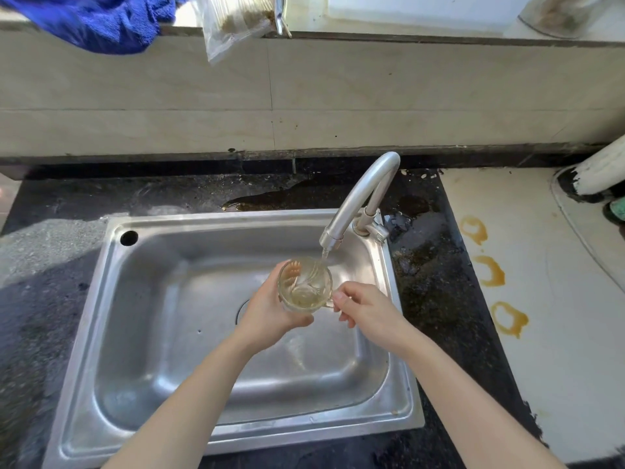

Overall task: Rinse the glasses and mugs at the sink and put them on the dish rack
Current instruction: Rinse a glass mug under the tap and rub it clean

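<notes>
A clear glass mug [305, 284] with yellowish water in it is held over the steel sink [142, 333], under the spout of the tap [362, 198]. A thin stream of water runs from the spout into the mug. My left hand [270, 311] wraps the mug's body from the left and below. My right hand [363, 308] pinches the mug's handle on the right side. No dish rack is in view.
Dark stone counter [50, 299] surrounds the sink, with a puddle [270, 198] behind it. A pale surface [558, 299] at the right carries three brown ring stains [492, 270]. A blue towel [101, 22] and a plastic bag [233, 22] hang from the ledge above.
</notes>
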